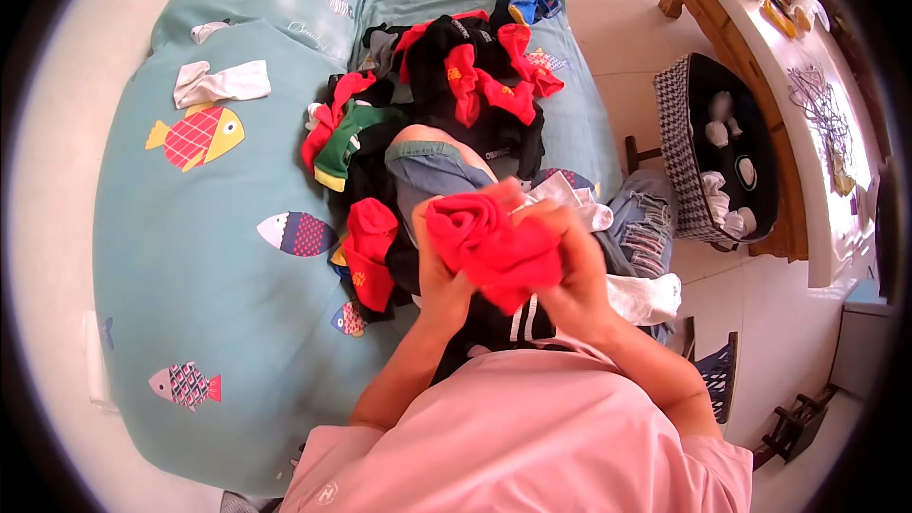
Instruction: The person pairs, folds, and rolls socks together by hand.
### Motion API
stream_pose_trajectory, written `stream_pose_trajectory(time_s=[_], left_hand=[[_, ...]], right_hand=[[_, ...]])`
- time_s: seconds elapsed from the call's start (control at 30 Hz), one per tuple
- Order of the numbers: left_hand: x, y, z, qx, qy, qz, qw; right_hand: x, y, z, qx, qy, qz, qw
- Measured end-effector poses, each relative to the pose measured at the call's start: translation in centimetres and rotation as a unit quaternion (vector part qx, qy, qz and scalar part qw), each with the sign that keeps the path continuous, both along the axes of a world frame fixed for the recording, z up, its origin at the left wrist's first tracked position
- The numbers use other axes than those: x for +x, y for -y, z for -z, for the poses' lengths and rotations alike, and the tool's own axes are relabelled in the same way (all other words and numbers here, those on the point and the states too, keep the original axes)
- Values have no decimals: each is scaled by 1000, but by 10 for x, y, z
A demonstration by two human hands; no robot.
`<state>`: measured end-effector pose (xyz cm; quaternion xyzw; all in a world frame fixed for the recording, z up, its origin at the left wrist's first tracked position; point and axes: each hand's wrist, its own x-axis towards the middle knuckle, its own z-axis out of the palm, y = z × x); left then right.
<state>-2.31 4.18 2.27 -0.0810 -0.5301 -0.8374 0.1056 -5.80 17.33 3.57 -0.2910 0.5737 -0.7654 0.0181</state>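
Note:
Between my two hands, above my lap, is a bundled pair of red socks [499, 245]. My left hand [439, 271] grips the rolled end on the left. On the other side my right hand [581, 271] has its fingers wrapped round the looser part. A red sock [369, 252] with yellow marks lies on the bed left of my left hand. Light grey socks [570, 199] rest on my leg close to my right hand, and a white sock [646, 298] is beside my right forearm.
The bed [228, 294] has a teal fish-print sheet. Ahead lies a heap of black, red and green socks [446, 85], with a single white sock [221, 83] apart on the left. A houndstooth basket [676, 152] holding white rolled socks stands by a wooden table [750, 47] at right.

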Motion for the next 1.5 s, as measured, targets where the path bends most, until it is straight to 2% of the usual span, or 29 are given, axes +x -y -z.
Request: stream_pose_trajectory(time_s=[0.03, 0.13, 0.17, 0.23, 0.27, 0.33, 0.37, 0.4, 0.47, 0.5, 0.53, 0.6, 0.63, 0.73, 0.77, 0.87, 0.9, 1.0, 1.03, 1.13, 1.17, 1.2, 1.27, 1.37, 1.47, 1.5], left_hand=[[6, 2, -10, 9, -2, 64, 998], [15, 4, -25, 257, 102, 154, 949], [16, 10, -24, 242, 152, 139, 948], [13, 11, -14, 65, 138, 52, 987], [12, 10, -8, -24, 130, 5, 991], [4, 9, 10, -18, 123, -83, 989], [3, 7, 11, -18, 105, -91, 990], [1, 4, 11, -17, 87, -99, 991], [1, -9, -14, -12, 23, -54, 998], [2, -9, -20, 45, 4, -7, 999], [2, -4, -20, 27, 19, 2, 999], [5, 3, -18, -9, 52, 17, 998], [3, 1, -16, 59, 83, 25, 994], [6, 1, 2, 96, 136, 75, 983], [6, -2, 5, 96, 90, 56, 990], [2, -3, 10, 5, 56, -40, 998], [2, -4, 14, -64, 98, -114, 987], [1, -7, 12, -93, 91, -174, 976], [8, -5, 7, -118, 111, -125, 979], [13, -17, -7, 69, 28, 47, 996], [8, -17, -6, 32, -11, 81, 996], [10, -18, -5, -11, 7, 60, 998], [14, -19, -2, -97, 43, 14, 994], [9, -16, 3, -41, 79, 5, 996], [8, -22, 8, -7, 46, -24, 999], [8, -24, 9, 8, 32, -25, 999]], right_hand=[[-4, -2, -2, -5, 18, 24, 1000], [-8, -6, -3, 1, -6, 36, 999], [-6, -7, -5, 13, 7, 40, 999], [0, -9, -11, 40, 35, 45, 998], [2, -8, -16, 71, -25, 30, 997], [10, -3, -25, 131, -139, 1, 982], [12, 3, -20, 179, -161, 5, 971], [8, 5, -14, 173, -170, 58, 968], [-7, 3, -6, 162, -188, 159, 955], [-14, -1, -7, 179, -127, 187, 958], [-18, -5, -3, 132, -60, 179, 973], [-21, -13, -8, 149, -127, 175, 965], [-19, -14, -9, 153, -134, 168, 964], [-12, -10, -14, 168, -163, 162, 959], [-7, -9, -14, 175, -174, 167, 955], [2, -9, -16, 203, -237, 168, 935], [6, -7, -23, 198, -260, 164, 931], [6, -11, -21, 201, -279, 150, 927], [5, -11, -16, 207, -276, 163, 924], [0, -12, -13, 240, -273, 197, 911], [-3, -12, -14, 249, -283, 200, 904], [-4, -11, -15, 259, -293, 203, 898], [0, -9, -15, 226, -242, 151, 931], [2, -14, -17, 146, -88, 79, 982], [3, -6, -10, 89, 37, 137, 986], [1, -4, -6, 137, -7, 163, 977]])
